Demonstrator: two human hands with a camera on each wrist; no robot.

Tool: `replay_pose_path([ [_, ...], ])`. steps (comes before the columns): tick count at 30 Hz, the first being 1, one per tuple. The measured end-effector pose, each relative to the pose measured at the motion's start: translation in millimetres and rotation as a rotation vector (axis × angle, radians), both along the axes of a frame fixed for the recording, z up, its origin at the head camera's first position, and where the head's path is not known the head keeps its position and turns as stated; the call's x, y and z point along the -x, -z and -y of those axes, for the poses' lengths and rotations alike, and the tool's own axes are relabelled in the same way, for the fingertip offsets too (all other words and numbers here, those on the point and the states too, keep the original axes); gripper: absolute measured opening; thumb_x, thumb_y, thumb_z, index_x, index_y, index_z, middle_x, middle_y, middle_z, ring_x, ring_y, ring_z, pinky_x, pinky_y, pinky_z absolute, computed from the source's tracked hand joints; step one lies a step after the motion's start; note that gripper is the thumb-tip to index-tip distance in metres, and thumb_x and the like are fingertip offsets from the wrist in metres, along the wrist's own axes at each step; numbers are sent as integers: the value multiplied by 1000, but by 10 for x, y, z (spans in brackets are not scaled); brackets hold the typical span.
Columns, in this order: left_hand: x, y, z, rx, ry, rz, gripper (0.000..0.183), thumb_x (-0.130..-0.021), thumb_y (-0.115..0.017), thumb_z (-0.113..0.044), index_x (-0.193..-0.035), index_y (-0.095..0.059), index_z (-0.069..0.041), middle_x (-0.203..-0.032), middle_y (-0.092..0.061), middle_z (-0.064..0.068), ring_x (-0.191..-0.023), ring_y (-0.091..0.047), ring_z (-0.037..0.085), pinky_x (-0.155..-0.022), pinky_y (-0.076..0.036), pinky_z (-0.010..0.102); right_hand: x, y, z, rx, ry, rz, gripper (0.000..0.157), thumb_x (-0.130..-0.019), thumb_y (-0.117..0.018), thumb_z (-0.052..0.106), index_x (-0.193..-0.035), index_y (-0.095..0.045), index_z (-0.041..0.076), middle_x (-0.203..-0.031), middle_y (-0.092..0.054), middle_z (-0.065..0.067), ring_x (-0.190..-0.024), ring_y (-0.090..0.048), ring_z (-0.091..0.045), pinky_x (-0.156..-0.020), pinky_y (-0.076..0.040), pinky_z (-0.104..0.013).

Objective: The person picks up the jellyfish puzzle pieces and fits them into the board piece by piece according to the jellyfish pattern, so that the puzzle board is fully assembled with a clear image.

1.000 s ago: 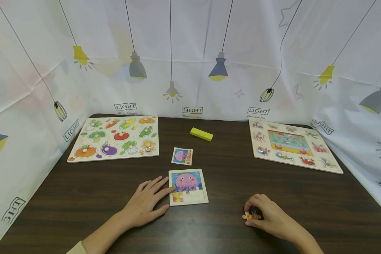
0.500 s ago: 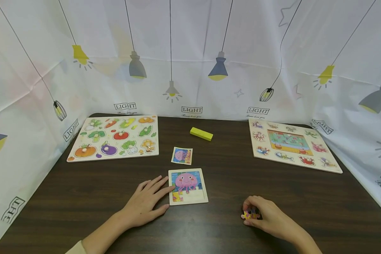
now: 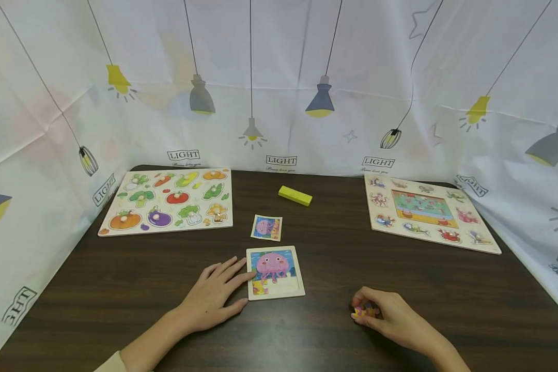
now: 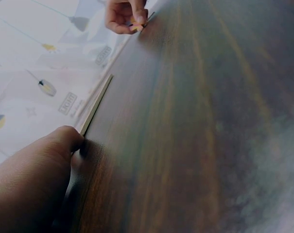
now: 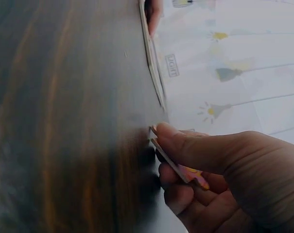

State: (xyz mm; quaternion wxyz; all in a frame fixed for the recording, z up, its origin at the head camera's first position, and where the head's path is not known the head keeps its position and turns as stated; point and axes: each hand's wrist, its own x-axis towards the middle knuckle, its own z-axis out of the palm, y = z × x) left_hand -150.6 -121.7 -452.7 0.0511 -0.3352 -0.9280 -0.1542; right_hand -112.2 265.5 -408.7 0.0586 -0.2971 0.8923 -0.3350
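Note:
My left hand (image 3: 215,298) lies with its fingers spread on the table, its fingertips touching the left edge of a wooden jigsaw tray (image 3: 301,279). The tray shows a pink jellyfish picture (image 3: 273,264), with bare pale wood at its lower right. To the tray's right, my right hand (image 3: 390,316) pinches small pink and yellow jigsaw pieces (image 3: 363,312) between thumb and fingers, just above the table. In the right wrist view one piece (image 5: 173,162) stands edge-on under the thumb; the fingers partly hide the pieces, so their number is unclear.
A small jellyfish picture card (image 3: 266,228) lies behind the tray, and a yellow block (image 3: 295,196) farther back. A vegetable peg board (image 3: 167,209) sits at the back left, a sea-animal board (image 3: 430,213) at the back right. A lamp-printed cloth (image 3: 279,62) encloses the table.
My right hand has shifted slightly left, and the jigsaw pieces have turned between its fingers. The left hand and the tray stay where they were.

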Motion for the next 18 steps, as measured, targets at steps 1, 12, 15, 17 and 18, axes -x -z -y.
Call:
replay_pose_path([
  [1, 0, 1, 1, -2, 0, -1, 53, -91, -44, -50, -140, -38, -29, -149, -27, 2, -136, -19, 21, -101, -21, 47, 1, 0, 6, 6, -5, -5, 16, -84, -67, 18, -96, -58, 16, -85, -60, 10, -64, -51, 0, -54, -46, -21],
  [12, 14, -3, 0, 8, 13, -11, 50, -92, -43, -50, -139, -38, -34, -148, -27, 3, -136, -19, 22, -101, -21, 48, 100, -16, 99, 77, -31, 35, 19, -87, -62, 11, -105, -58, 8, -90, -65, 1, -74, -62, -7, -58, -50, -22],
  [15, 15, -7, 1, 19, 22, -17, 47, -93, -41, -49, -138, -38, -38, -149, -26, 5, -136, -19, 24, -101, -21, 49, 141, -27, 138, 89, -28, 47, 21, -87, -62, 10, -107, -58, 7, -89, -65, 1, -74, -62, -8, -59, -51, -23],
  [17, 14, -5, 4, 19, 25, -21, 47, -93, -41, -49, -138, -38, -39, -149, -26, 5, -136, -19, 24, -101, -21, 49, 168, -36, 169, 92, -21, 53, 22, -87, -62, 8, -108, -57, 7, -91, -65, -1, -75, -63, -9, -60, -51, -23],
  [18, 14, -1, 5, 19, 25, -23, 47, -93, -41, -49, -138, -38, -39, -149, -26, 5, -136, -19, 24, -100, -21, 49, 182, -41, 186, 94, -17, 61, 23, -87, -62, 7, -109, -57, 6, -93, -64, -2, -76, -63, -9, -61, -51, -23],
])
